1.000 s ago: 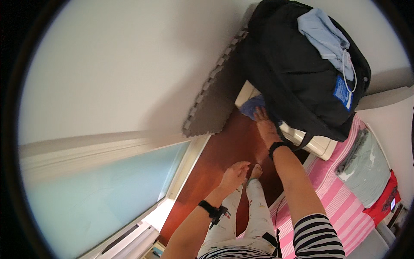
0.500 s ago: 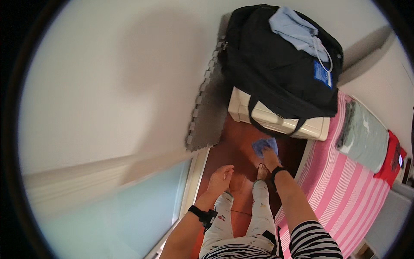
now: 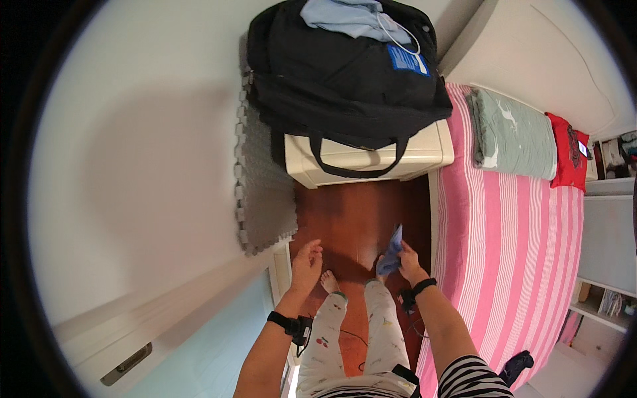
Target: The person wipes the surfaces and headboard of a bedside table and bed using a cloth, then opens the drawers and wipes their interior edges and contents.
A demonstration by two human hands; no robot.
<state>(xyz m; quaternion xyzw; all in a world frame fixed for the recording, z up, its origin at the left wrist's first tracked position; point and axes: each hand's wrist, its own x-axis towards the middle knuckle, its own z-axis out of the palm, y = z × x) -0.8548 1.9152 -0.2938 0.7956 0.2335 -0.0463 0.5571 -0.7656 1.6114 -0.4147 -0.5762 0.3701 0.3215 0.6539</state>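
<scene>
A blue cloth (image 3: 391,255) hangs from my right hand (image 3: 411,265), pinched between the fingers in front of my right foot. It is crumpled and held above the red-brown floor (image 3: 352,212). My left hand (image 3: 307,265) is empty, its fingers loosely bent and apart, to the left near the door frame. Both wrists wear black straps, the left one with a small black box (image 3: 302,330) on it. My bare feet stand on the floor between the hands.
Ahead, a cream cabinet (image 3: 371,162) bears a large black bag (image 3: 345,86) with a light blue cloth on top. Grey foam mats (image 3: 262,179) lean on the left wall. On the right a bed with a pink striped sheet (image 3: 504,252) holds a folded green quilt (image 3: 516,136) and a red cushion (image 3: 567,156).
My right hand has lifted the cloth off the floor and drawn it back toward me. My left hand stays empty. The view has shifted right, showing more of the bed.
</scene>
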